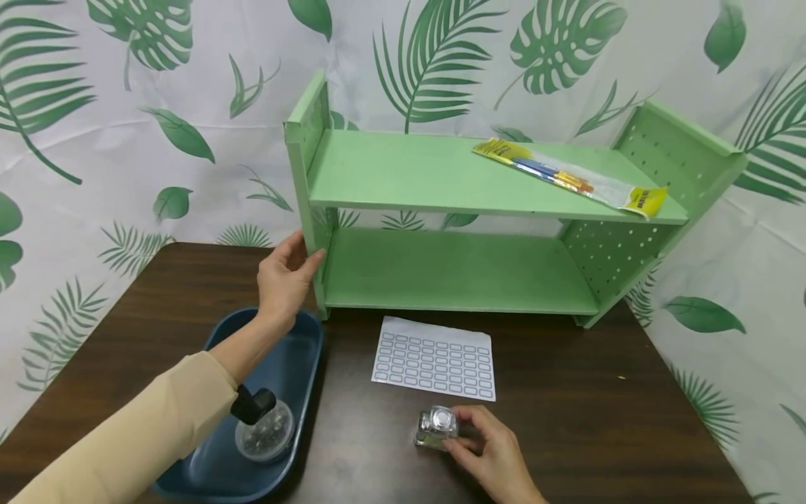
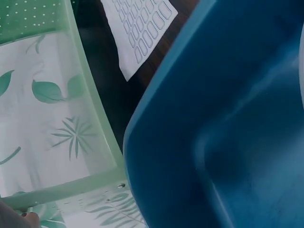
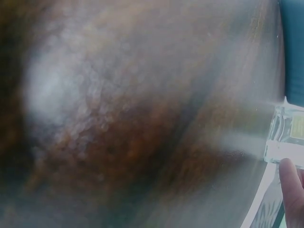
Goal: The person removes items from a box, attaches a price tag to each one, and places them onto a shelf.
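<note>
A plain pale-yellow sleeve (image 1: 135, 430), softly creased, covers the left forearm (image 1: 250, 348); by its cuff (image 1: 222, 383) sits a small black wrist camera (image 1: 257, 406) with a rounded end.

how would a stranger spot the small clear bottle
Find the green shelf on the dark table, then the white sheet before it. Nearer the camera, the right hand holds the small clear bottle: squarish and shiny-topped, unlike the round clear container in the blue tray.
</note>
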### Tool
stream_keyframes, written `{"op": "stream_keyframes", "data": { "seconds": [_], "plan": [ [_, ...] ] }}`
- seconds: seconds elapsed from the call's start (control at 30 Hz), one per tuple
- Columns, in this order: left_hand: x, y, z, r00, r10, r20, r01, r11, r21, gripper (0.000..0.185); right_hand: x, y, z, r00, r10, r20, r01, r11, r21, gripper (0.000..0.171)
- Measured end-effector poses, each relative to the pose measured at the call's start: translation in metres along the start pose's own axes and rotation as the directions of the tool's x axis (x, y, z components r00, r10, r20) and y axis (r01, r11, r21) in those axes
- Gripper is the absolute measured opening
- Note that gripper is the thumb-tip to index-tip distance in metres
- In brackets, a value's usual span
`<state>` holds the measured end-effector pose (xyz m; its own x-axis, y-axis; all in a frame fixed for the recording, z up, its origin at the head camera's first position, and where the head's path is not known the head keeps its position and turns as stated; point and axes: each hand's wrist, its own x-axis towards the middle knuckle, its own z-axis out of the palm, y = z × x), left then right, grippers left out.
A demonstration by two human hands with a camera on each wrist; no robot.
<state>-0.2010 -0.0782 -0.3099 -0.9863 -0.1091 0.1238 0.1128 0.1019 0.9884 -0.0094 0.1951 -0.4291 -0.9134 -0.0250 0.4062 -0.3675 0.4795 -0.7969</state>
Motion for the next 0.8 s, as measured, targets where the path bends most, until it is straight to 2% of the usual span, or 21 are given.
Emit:
{"op": "stream_keyframes", "data": {
  "seconds": [0.33, 0.53, 0.67, 0.8],
  "plan": [
    [0.003, -0.012, 0.000, 0.993, 0.111, -0.049, -0.106, 0.990, 0.096, 0.046, -0.001, 0.001, 0.003, 0.999, 0.021, 0.025, -0.021, 1.000, -0.001, 0.036],
    [0.004, -0.017, 0.001, 0.987, 0.147, -0.070, -0.136, 0.981, 0.141, 0.045, 0.002, -0.005, -0.001, 0.992, 0.099, 0.074, -0.102, 0.994, 0.041, 0.029],
    [0.005, -0.017, 0.001, 0.982, 0.170, -0.076, -0.157, 0.975, 0.157, 0.045, 0.011, -0.014, -0.005, 0.990, 0.127, 0.054, -0.130, 0.991, 0.043, 0.027],
    [0.006, -0.017, 0.001, 0.979, 0.190, -0.074, -0.176, 0.970, 0.167, 0.044, 0.028, -0.027, -0.014, 0.996, 0.090, 0.023, -0.091, 0.994, 0.052, 0.026]
  ]
}}
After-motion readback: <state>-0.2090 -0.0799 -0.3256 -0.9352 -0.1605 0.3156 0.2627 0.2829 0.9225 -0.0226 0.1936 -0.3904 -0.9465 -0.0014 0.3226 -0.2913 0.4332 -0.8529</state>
